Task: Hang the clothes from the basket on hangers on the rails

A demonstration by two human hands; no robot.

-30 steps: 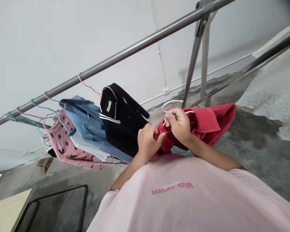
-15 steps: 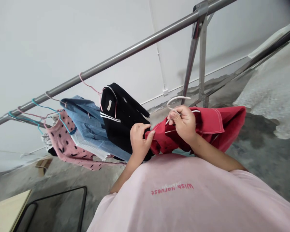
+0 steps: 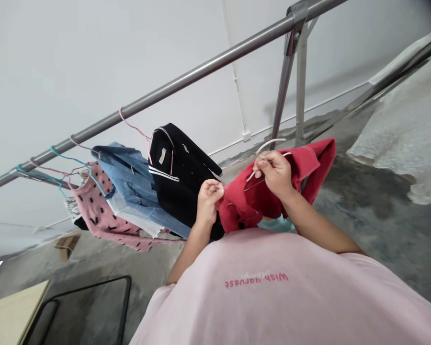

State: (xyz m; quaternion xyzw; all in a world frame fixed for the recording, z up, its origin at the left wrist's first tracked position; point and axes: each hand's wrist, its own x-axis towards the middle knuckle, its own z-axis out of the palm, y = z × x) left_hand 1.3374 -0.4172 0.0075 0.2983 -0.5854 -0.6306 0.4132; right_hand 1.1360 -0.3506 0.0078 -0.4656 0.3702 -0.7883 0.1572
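A red garment (image 3: 237,196) with pale stitching hangs on a white hanger (image 3: 271,142) in front of my chest; its exact kind is hard to make out. My right hand (image 3: 276,172) is closed around the hanger just below its hook. At the garment's left edge, my left hand (image 3: 209,196) pinches the red cloth between thumb and fingers. Just left of that hand, a black collared top (image 3: 174,167) with white stripes hangs from a pink hanger (image 3: 133,125) on the metal rail (image 3: 204,72).
Farther left on the rail hang a blue denim garment (image 3: 129,177) and a pink spotted top (image 3: 100,206). A rack post (image 3: 284,91) stands at right, near a white lacy cloth (image 3: 398,129). A black metal frame (image 3: 93,285) and pale tabletop (image 3: 14,311) lie lower left.
The red garment's right side has swung up and inward, and its left part is spread more. The hanger hook has tilted further right. My left hand has shifted slightly right, its fingers now curled.
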